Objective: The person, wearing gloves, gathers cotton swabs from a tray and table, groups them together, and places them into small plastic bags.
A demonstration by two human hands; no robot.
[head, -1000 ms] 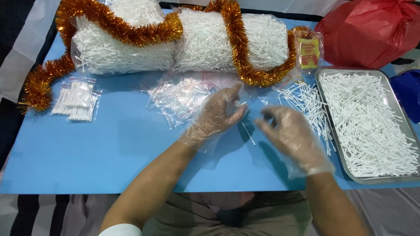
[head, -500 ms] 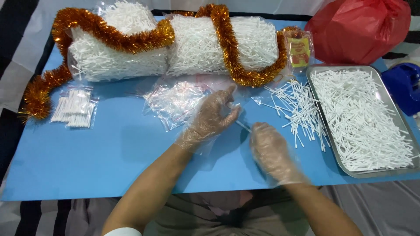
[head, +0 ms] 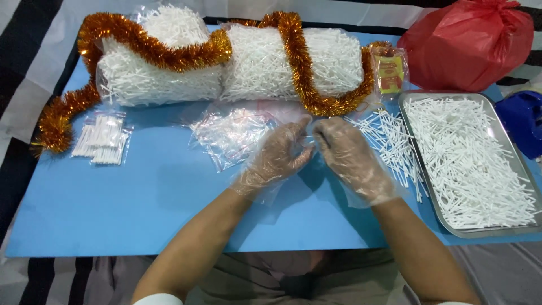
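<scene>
gloved hands meet over the blue board

clear plastic gloves cover both hands, and they now sit fingertip to fingertip over the middle of the blue board (head: 113,209). half a second ago the right hand (head: 351,159) lay nearer the person, palm down and apart from the other; it has since come up and leftward until its curled fingers meet those of the left hand (head: 276,158). the left hand has hardly shifted. both are loosely curled with the fingertips pinched together around something small between them, which is too hidden to identify, so i cannot tell what they hold.

just left of the hands lies a heap of small clear bags (head: 231,134), touching the left glove's far edge. right of the hands, loose white sticks (head: 389,141) are scattered on the board, beside a metal tray (head: 446,223) piled with more. at the far edge two big bags of white sticks (head: 248,68) lie wound with orange tinsel (head: 152,48). a few filled packets (head: 101,138) rest at the left, and a red plastic bag (head: 468,42) sits at far right.
</scene>
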